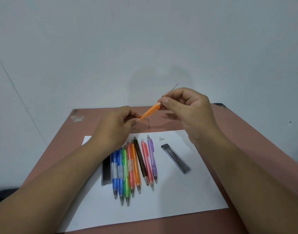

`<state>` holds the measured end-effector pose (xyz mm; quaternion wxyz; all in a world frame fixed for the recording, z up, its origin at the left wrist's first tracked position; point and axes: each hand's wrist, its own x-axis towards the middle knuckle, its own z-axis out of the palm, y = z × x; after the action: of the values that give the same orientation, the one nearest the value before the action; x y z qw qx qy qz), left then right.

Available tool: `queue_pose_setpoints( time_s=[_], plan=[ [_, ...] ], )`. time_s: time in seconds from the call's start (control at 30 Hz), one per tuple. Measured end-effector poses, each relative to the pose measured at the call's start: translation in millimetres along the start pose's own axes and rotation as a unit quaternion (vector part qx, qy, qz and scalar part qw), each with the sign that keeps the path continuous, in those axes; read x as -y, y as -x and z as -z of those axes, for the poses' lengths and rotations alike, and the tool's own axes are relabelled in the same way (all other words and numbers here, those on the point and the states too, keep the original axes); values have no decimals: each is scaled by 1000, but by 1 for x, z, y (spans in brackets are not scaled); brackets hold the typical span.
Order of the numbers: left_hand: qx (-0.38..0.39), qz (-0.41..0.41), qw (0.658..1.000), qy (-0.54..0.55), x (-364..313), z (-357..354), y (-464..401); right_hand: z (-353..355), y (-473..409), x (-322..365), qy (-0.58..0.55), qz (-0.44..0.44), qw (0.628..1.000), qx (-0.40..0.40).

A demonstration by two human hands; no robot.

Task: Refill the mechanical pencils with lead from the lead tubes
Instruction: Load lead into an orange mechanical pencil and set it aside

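Observation:
My left hand (116, 123) grips the lower end of an orange mechanical pencil (150, 111), held above the table with its open top end tilted up to the right. My right hand (183, 105) pinches a thin black lead (172, 89) between thumb and forefinger, its lower end at the pencil's top opening. Several coloured mechanical pencils (136, 166) lie side by side on a white paper sheet (187, 191). A clear lead tube (176, 158) lies to their right, a dark lead tube (106, 171) to their left. A small white eraser cap (161, 138) sits on the paper.
The paper lies on a reddish-brown table (246, 132) set against a pale wall (144, 39). A scrap of tape (77, 117) sticks near the table's far left corner. Dark pencil marks (147, 123) show on the table beyond the paper.

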<state>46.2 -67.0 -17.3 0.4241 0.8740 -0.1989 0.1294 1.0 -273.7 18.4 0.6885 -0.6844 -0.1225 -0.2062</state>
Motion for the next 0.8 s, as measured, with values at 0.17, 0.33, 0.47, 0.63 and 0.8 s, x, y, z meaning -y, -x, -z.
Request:
queue_pose_setpoints(
  time_s=[0.17, 0.33, 0.47, 0.63, 0.8],
  plan=[
    [4, -2, 1000, 12, 0, 0, 0, 0, 0, 1, -17, -5, 1000, -6],
    [7, -6, 1000, 15, 0, 0, 1, 1, -1, 0, -16, -9, 1000, -4],
    [6, -8, 1000, 8, -1, 1, 1, 2, -1, -2, 3, -8, 1000, 11],
    [4, -4, 1000, 7, -1, 0, 0, 3, -3, -5, 13, -1, 1000, 18],
    [4, -2, 1000, 21, 1, 0, 0, 2, -4, -7, 5, -9, 1000, 20]
  ],
)
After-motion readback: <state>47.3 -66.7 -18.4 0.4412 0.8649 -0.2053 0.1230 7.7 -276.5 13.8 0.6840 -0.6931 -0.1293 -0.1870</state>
